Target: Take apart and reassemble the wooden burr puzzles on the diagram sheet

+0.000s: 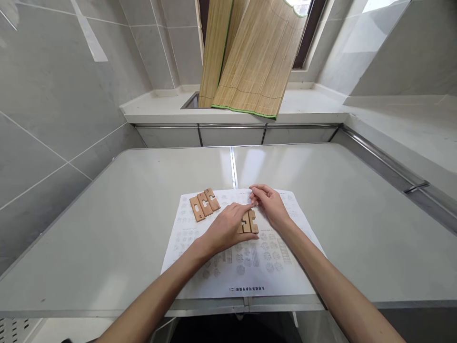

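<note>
My left hand (228,221) spans a small row of notched wooden puzzle pieces (253,222), its thumb along their near ends and its fingers at the far ends. The palm covers part of the row. Just right of it, my right hand (273,204) is raised a little, fingers curled together near the far end of the pieces. Whether anything is between those fingertips is hidden. Three more flat wooden pieces with cut-out slots lie side by side to the left, the nearest-left slotted piece (196,209) bearing a dark number. A printed sheet (285,281) lies under everything.
The white folding table (124,228) has a seam (233,166) down its middle. Behind it, a bamboo mat (257,62) leans on a white ledge (160,107) by a window. Grey tiled walls (71,95) enclose the left and back, and a metal rail (385,159) runs along the right.
</note>
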Available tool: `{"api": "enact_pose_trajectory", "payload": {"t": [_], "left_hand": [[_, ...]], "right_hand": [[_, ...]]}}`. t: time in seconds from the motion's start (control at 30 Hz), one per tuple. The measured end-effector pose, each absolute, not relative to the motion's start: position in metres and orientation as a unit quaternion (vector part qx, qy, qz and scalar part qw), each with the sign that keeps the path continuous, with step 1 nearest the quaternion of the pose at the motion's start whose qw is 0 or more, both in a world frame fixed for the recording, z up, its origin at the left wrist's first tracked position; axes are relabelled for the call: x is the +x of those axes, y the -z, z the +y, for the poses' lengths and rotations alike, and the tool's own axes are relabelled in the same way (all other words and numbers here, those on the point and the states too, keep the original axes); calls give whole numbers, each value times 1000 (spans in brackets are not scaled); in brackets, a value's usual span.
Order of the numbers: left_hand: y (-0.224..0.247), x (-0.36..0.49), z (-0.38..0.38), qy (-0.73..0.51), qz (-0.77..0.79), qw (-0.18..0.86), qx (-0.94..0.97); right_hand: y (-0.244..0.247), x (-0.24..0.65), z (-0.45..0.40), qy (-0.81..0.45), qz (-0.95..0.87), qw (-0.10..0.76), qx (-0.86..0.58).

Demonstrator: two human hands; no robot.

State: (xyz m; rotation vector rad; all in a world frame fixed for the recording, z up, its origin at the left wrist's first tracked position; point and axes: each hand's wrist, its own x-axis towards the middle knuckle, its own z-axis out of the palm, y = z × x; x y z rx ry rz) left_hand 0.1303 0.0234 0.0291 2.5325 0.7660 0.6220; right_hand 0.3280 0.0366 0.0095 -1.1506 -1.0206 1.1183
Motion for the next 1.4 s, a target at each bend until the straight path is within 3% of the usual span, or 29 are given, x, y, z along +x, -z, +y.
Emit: {"api": "enact_pose_trajectory", "payload": {"t": [0.17, 0.4, 0.77, 1.4], "left_hand": [[-33, 119, 25, -243, 281, 146, 917], [-32, 97, 33, -235, 292, 140, 916], [-29, 97, 26, -234, 264, 145, 924], [-24, 99, 27, -251, 301, 132, 911]], "right_hand": [[-13, 329, 32, -443, -460, 562, -526], [-21, 339, 23, -248, -651, 424, -579], [-29, 346, 13, -294, -741, 272, -539], [-33, 345, 14, -290, -728, 268, -561]]}}
